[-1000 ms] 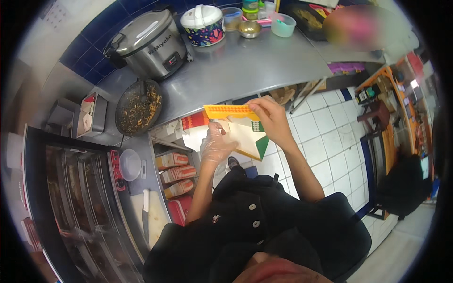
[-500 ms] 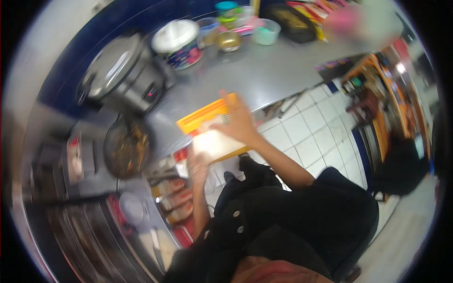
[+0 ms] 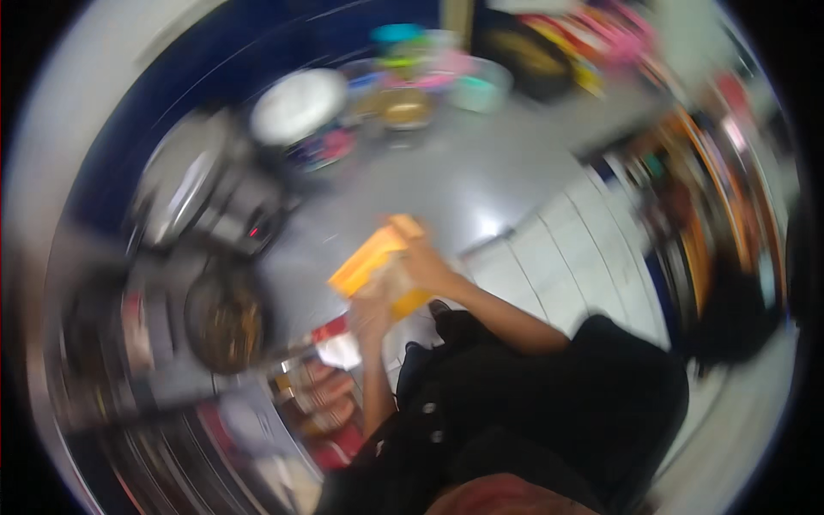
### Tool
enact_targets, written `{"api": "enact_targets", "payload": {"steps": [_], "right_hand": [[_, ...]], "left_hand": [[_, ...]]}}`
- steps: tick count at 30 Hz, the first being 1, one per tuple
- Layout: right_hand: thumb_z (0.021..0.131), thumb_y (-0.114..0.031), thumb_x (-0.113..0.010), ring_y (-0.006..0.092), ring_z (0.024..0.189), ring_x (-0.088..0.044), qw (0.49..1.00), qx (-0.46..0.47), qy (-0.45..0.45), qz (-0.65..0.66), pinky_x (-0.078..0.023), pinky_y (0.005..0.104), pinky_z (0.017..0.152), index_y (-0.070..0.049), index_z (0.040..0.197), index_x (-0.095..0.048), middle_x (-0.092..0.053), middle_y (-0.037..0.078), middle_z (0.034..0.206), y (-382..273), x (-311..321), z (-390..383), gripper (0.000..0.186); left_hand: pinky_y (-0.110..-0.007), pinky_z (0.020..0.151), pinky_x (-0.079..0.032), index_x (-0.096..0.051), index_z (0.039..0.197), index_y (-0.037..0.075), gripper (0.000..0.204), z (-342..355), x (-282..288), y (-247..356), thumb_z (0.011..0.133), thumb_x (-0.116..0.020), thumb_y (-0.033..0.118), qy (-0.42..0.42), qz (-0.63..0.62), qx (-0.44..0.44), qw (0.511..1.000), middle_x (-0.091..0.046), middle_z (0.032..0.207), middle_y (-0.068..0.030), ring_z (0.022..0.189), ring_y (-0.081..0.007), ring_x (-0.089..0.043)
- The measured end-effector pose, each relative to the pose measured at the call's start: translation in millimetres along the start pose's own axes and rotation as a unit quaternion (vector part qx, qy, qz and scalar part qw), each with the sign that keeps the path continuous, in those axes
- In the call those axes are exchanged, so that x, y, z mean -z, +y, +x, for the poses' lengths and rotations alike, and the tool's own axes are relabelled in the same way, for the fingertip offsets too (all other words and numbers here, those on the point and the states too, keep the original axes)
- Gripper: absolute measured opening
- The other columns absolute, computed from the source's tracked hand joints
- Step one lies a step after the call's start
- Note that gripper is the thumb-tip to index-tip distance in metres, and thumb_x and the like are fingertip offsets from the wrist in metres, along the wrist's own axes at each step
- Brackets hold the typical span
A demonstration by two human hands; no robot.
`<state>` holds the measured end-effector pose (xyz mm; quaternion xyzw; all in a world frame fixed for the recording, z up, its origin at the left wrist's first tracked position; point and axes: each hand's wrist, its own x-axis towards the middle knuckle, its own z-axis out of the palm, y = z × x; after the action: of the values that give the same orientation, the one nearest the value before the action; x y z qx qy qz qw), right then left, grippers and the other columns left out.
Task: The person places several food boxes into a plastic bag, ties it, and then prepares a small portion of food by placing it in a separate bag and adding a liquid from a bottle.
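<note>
Both of my hands are at a yellow-orange box [image 3: 365, 262], held tilted in front of me near the steel counter's edge. My left hand [image 3: 371, 316] grips its near left side, fingers closed. My right hand [image 3: 421, 262] is closed round its right end. Between the hands a pale patch shows on the box; motion blur hides whether it is a flap, an opening or contents. The fingertips are smeared too.
On the steel counter [image 3: 446, 180] stand a rice cooker [image 3: 184, 184], a white-lidded tub [image 3: 300, 112], a small golden-topped jar [image 3: 403, 112] and a pale green cup [image 3: 481, 86]. A dark pan [image 3: 227, 322] with food sits left. Stocked orange shelves [image 3: 695, 172] line the right.
The view has turned and blurred, so the counter things sit lower. The box has tipped and its white face shows less. My right hand's fingers, spread before, now close round its end.
</note>
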<state>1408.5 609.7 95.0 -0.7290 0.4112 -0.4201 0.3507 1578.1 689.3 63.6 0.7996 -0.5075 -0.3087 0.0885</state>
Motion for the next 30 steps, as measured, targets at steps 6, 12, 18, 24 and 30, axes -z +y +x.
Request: {"api": "enact_targets", "payload": {"steps": [6, 12, 18, 24, 30], "right_hand": [[0.08, 0.01, -0.044, 0.0442, 0.145, -0.027, 0.994, -0.002, -0.083, -0.071, -0.025, 0.0469, 0.121, -0.004, 0.161, -0.017, -0.031, 0.03, 0.154, 18, 17, 10, 0.086], [0.087, 0.007, -0.04, 0.0293, 0.114, -0.059, 0.983, -0.133, -0.1, 0.08, -0.046, 0.0377, 0.101, -0.005, 0.163, -0.008, -0.044, 0.024, 0.145, 20, 16, 43, 0.083], [0.101, -0.018, -0.063, 0.0229, 0.1, -0.066, 0.978, -0.188, -0.073, 0.052, -0.051, 0.0374, 0.091, 0.001, 0.13, -0.058, -0.066, 0.014, 0.118, 105, 3, 79, 0.036], [0.091, -0.016, -0.074, 0.0161, 0.1, -0.064, 0.97, -0.21, -0.064, 0.101, -0.051, 0.0327, 0.089, 0.002, 0.12, -0.064, -0.069, 0.007, 0.111, 165, -22, 69, 0.035], [0.089, -0.019, -0.072, 0.0312, 0.094, -0.073, 0.989, -0.128, -0.048, -0.048, -0.055, 0.0422, 0.079, -0.005, 0.121, -0.065, -0.075, 0.017, 0.101, 191, 15, 74, 0.036]], "left_hand": [[-0.05, 0.089, -0.054, -0.066, 0.117, 0.002, 0.069, 6, 32, 52, 0.093, -0.052, 0.065, 0.084, -0.138, 0.095, 0.982, -0.071, 0.108, -0.0269, 0.105, -0.0431, -0.067], [-0.051, 0.091, -0.051, -0.069, 0.11, 0.005, 0.049, 60, -57, -23, 0.103, -0.043, 0.046, 0.095, -0.085, 0.06, 0.99, -0.072, 0.104, -0.0214, 0.099, -0.0417, -0.067], [-0.047, 0.095, -0.05, -0.065, 0.113, 0.004, 0.039, 81, -32, -9, 0.1, -0.052, 0.038, 0.148, -0.369, 0.081, 0.914, -0.07, 0.111, -0.023, 0.107, -0.0406, -0.065], [-0.045, 0.084, -0.056, -0.062, 0.118, 0.005, 0.038, 100, -52, 19, 0.089, -0.067, 0.029, 0.22, -0.21, 0.039, 0.952, -0.07, 0.104, -0.0207, 0.096, -0.0411, -0.068], [-0.049, 0.081, -0.056, -0.061, 0.123, 0.009, 0.032, 126, -53, 12, 0.091, -0.06, 0.012, 0.248, -0.187, -0.017, 0.951, -0.072, 0.098, -0.0201, 0.093, -0.0415, -0.07]]}}
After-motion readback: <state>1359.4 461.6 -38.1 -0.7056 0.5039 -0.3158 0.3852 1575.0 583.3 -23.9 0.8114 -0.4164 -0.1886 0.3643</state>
